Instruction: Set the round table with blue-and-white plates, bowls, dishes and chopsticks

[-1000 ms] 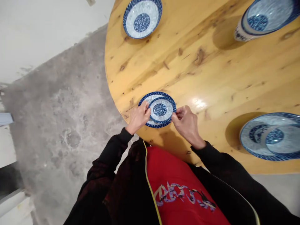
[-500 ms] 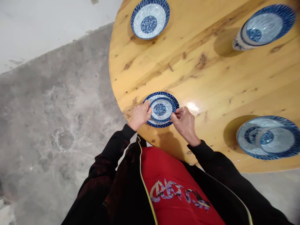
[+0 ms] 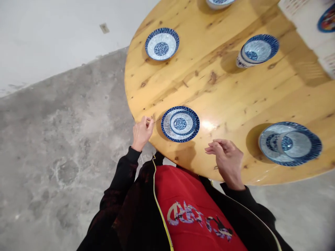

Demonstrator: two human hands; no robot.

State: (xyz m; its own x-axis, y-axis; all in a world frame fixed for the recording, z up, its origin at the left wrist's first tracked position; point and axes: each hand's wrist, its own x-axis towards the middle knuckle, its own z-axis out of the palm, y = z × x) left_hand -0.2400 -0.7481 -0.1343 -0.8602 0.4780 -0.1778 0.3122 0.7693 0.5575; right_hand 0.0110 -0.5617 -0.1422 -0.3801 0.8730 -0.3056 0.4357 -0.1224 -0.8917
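Observation:
A small blue-and-white bowl [image 3: 187, 118] sits in the middle of a blue-rimmed plate [image 3: 167, 132] near the table's edge. To the left of the plate, my left hand [image 3: 142, 132] is over the table edge, its fingers loosely curled and holding nothing. My right hand [image 3: 227, 158] hovers to the right of the plate, fingers slightly bent and apart from the thumb, with nothing in them. Neither hand touches the dishes. Further right stands another plate [image 3: 311, 144] with a small bowl [image 3: 286, 143] in it.
On the round wooden table [image 3: 188, 76], a blue-and-white bowl [image 3: 161, 44] stands at the far left. A stack of bowls [image 3: 258, 50] rises further right. Part of another bowl [image 3: 220, 2] shows at the top. A white box-like thing [image 3: 309, 21] lies at the upper right corner.
Both hands have let go of the small bowl and plate and moved apart, left hand to the left, right hand to the right. The view has shifted, showing more of the far table.

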